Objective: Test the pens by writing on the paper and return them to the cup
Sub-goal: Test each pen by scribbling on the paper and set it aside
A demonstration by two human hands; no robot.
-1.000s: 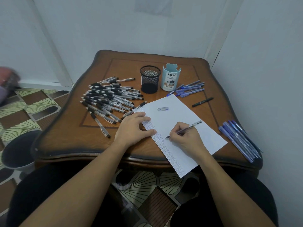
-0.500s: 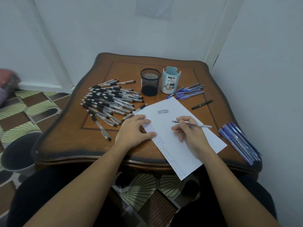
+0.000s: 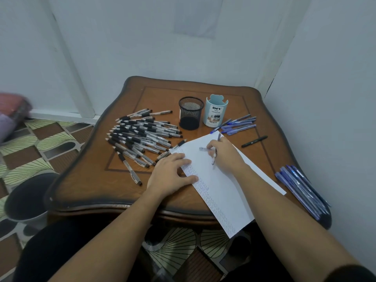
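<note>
Grips a clear-barrelled pen (image 3: 214, 155) in the right hand (image 3: 226, 156), fingers curled round the barrel, one end pointing toward the cups and the other toward the near table edge; writing end not distinguishable. Positioned over the far half of the white paper (image 3: 221, 186), with fingertips just beside a small clear pen cap (image 3: 203, 148) lying on the sheet; contact with the cap not confirmable. Presses the left hand (image 3: 169, 176) flat on the paper's left edge, fingers straight and spread. Down that same edge: rows of small blue test marks (image 3: 203, 188), running to the near corner. Laid slantwise on the brown wooden table (image 3: 87, 180), near corner overhanging the front edge. Beyond the paper, upright and side by side: black mesh pen cup (image 3: 190, 112) and pale blue desk-organiser cup (image 3: 215, 112). Left of the cups and the sheet: heap of clear pens with black grips (image 3: 142, 137), spread across the table top, nearest ones reaching the paper's far-left corner. Right of the blue cup: cluster of blue pens (image 3: 239, 124), one end just at the paper's far corner. Further right, apart from the rest: single black pen (image 3: 254, 141). Along the right table edge: bundle of blue pens (image 3: 299, 190), roughly parallel. On the patterned floor (image 3: 50, 135) left of the table: dark round bin (image 3: 26, 200).
</note>
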